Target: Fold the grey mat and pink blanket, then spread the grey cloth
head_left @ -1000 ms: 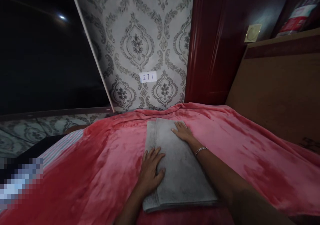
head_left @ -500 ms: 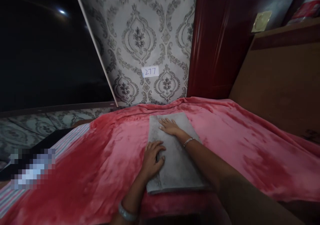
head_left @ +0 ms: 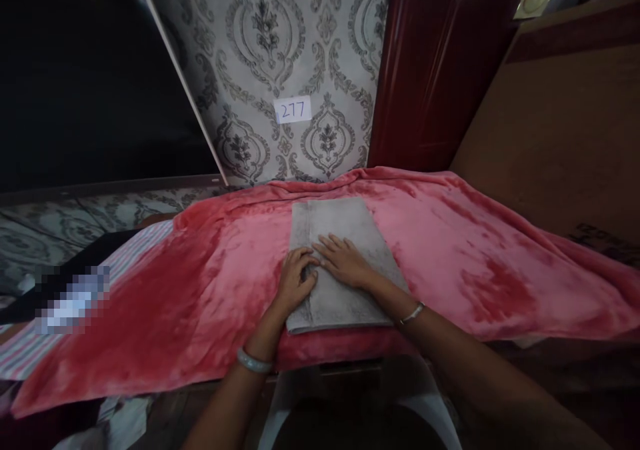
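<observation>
A grey folded cloth (head_left: 345, 217), maybe a towel, lies flat on a pink and red plush blanket (head_left: 430, 237). My right hand (head_left: 345, 260) rests palm down on the cloth's middle with its fingers stretched out. At the cloth's left edge is my left hand (head_left: 296, 280), its fingers bent and its thumb held apart from them. The fingertips of both hands are close together on the cloth. Nothing is gripped in either hand.
A dark television screen (head_left: 95, 90) stands at the left, a large cardboard box (head_left: 565, 117) at the right. Behind the blanket is a patterned wall with a paper marked 277 (head_left: 293, 109). Striped fabric (head_left: 135, 243) shows at the left.
My right hand has slid back over the cloth toward me, from near its far end to its middle beside my left hand. The camera view has tilted down.
</observation>
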The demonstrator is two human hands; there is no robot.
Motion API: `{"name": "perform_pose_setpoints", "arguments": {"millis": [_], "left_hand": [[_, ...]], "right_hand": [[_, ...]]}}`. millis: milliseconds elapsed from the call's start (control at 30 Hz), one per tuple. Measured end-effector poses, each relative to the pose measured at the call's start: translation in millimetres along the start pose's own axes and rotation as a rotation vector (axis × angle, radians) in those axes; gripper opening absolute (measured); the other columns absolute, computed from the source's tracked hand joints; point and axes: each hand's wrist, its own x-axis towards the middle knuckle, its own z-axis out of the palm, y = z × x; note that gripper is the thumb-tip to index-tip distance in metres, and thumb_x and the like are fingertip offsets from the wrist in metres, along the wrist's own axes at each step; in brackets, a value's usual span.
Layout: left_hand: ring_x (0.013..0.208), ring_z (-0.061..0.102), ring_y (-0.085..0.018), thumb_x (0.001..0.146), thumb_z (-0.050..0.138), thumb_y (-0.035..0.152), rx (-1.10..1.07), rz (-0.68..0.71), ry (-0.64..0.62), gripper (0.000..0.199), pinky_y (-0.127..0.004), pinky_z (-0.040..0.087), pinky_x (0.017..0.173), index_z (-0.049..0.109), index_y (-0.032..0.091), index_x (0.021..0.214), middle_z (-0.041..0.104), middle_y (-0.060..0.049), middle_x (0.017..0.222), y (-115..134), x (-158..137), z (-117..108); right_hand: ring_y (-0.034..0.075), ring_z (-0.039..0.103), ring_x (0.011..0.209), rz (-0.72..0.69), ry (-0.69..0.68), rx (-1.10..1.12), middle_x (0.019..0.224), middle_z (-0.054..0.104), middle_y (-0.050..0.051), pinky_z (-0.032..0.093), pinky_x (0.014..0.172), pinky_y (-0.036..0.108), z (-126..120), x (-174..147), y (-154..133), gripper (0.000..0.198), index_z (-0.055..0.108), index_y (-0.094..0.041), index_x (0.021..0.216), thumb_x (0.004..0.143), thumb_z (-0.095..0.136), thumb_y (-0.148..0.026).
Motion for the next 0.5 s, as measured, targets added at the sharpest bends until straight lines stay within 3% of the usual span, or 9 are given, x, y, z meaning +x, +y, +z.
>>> {"name": "perform_pose_setpoints", "arguments": {"millis": [200,333,400,500], "left_hand": [[0.12,0.056,-0.022,0.084,0.056,0.02,-0.061,-0.044,0.017,0.018,-0.041,0.044,0.107,0.07,0.022,0.095,0.061,-0.007,0.121,0.8,1.9,0.8],[0.122,0.057,-0.022,0.086,0.056,0.022,-0.053,-0.076,-0.029,0.019,-0.042,0.045,0.107,0.071,0.021,0.097,0.062,-0.008,0.123,8.3,4.4,-7.3],[0.131,0.053,-0.025,0.089,0.056,0.025,-0.016,-0.057,-0.089,0.026,-0.045,0.042,0.112,0.072,0.021,0.108,0.059,-0.01,0.137,20.4,-0.2,-16.8],[0.149,0.035,-0.029,0.095,0.054,0.035,0.083,0.078,-0.219,0.044,-0.052,0.029,0.121,0.06,0.025,0.138,0.041,-0.009,0.16,45.2,-18.6,-31.1]], "right_hand": [[0.025,0.016,0.155,-0.094,0.026,0.038,0.166,0.028,0.005,0.015,0.124,0.056,16.7,-73.3,-28.3,0.06,0.03,-0.024,0.16,0.103,0.034,-0.039],[0.022,0.028,0.152,-0.174,0.04,0.179,0.161,0.038,0.005,0.023,0.123,0.052,16.4,-108.2,-27.7,0.055,0.039,-0.025,0.157,0.103,0.035,-0.036],[0.02,0.039,0.146,-0.19,0.09,0.277,0.155,0.048,0.005,0.032,0.12,0.047,11.1,-120.6,-17.8,0.052,0.044,-0.029,0.154,0.103,0.034,-0.037],[0.022,0.04,0.146,-0.045,0.257,0.272,0.155,0.048,0.006,0.036,0.118,0.049,6.6,-133.5,-0.5,0.053,0.042,-0.028,0.155,0.104,0.031,-0.039]]}}
